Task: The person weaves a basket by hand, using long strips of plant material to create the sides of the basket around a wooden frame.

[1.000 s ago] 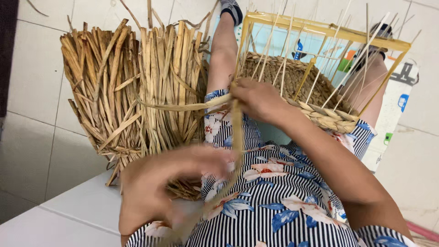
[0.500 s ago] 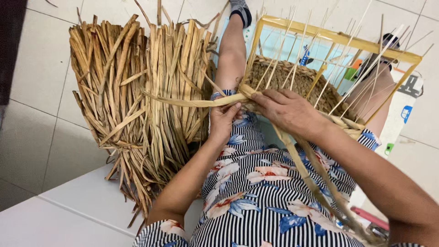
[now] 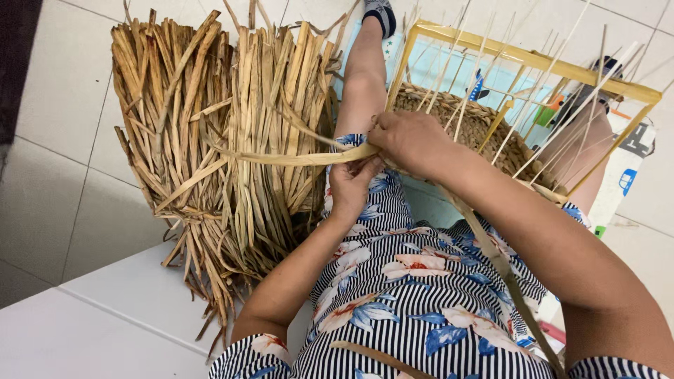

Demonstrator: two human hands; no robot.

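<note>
Left hand [image 3: 349, 188]: pinches flat tan dried-leaf strip [image 3: 295, 158].
Right hand [image 3: 411, 144]: grips the same strip at the basket rim.
Done: woven straw basket [image 3: 484, 126] base and low wall.
Left: bare upright stakes [image 3: 467, 84] inside yellow wooden frame [image 3: 540, 63].

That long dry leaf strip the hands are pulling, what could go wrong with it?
The strip is dry and stretched flat between the bundle of dried leaves and the half-woven basket, so it might split or snap if tugged hard. The thin upright sticks stand close around the right hand and could poke it or bend. The left hand pinches the strip's edge, which might scrape the fingers.
</note>
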